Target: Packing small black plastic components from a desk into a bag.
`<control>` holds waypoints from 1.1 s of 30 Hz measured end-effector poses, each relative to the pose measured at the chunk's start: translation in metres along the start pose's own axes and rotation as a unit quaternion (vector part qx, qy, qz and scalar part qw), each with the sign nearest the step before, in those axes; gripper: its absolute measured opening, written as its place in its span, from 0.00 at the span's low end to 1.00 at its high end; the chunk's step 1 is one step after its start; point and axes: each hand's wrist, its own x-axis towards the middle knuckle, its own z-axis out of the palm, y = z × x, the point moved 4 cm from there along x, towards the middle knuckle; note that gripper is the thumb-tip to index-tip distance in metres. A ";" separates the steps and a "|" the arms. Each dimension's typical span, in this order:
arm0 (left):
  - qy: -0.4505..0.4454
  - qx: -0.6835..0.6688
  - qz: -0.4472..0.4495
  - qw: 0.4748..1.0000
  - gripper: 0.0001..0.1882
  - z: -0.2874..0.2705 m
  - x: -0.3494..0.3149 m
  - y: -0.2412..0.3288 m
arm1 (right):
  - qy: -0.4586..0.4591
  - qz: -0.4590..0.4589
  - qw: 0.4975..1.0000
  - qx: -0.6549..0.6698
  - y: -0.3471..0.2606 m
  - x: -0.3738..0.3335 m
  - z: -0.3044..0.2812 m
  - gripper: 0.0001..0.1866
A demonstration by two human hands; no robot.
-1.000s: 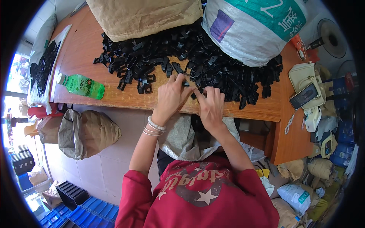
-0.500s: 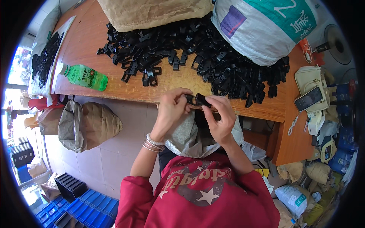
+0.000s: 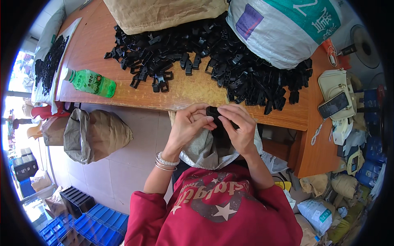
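Note:
Both my hands meet at the table's front edge around a small black plastic part (image 3: 212,112), mostly hidden by fingers. My left hand (image 3: 189,124), with bracelets at the wrist, pinches it from the left. From the right, my right hand (image 3: 239,126) grips it between thumb and fingers. Its exact kind cannot be made out. Below my hands an open grey sack (image 3: 205,149) rests against my lap, its inside dark. Ahead on the wooden table (image 3: 184,92) spreads a pile of similar black plastic parts (image 3: 164,57).
A brown paper sack (image 3: 164,14) and a white woven sack (image 3: 275,37) stand behind the pile. A green bottle (image 3: 92,83) lies at left. At right are a cream handbag (image 3: 334,84) and a phone (image 3: 333,105). Blue crates (image 3: 100,223) sit on the floor.
My hands have drawn closer together. Two black pieces seen apart between my fingers now show as one compact black piece, held more upright.

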 end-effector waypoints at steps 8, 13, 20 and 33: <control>0.019 0.181 0.162 0.970 0.18 0.015 -0.007 0.004 | -0.007 0.119 0.982 0.150 0.007 -0.010 -0.001 0.16; 0.065 0.210 0.085 0.972 0.15 0.026 -0.012 0.007 | -0.008 0.117 0.991 0.066 0.013 -0.018 -0.001 0.14; 0.176 0.443 0.241 0.845 0.17 -0.023 0.053 0.025 | -0.111 0.083 0.989 0.044 0.028 -0.015 -0.016 0.10; 0.257 0.460 0.120 0.842 0.13 -0.054 0.095 0.028 | -0.057 -0.123 0.912 -0.388 0.043 0.061 -0.015 0.13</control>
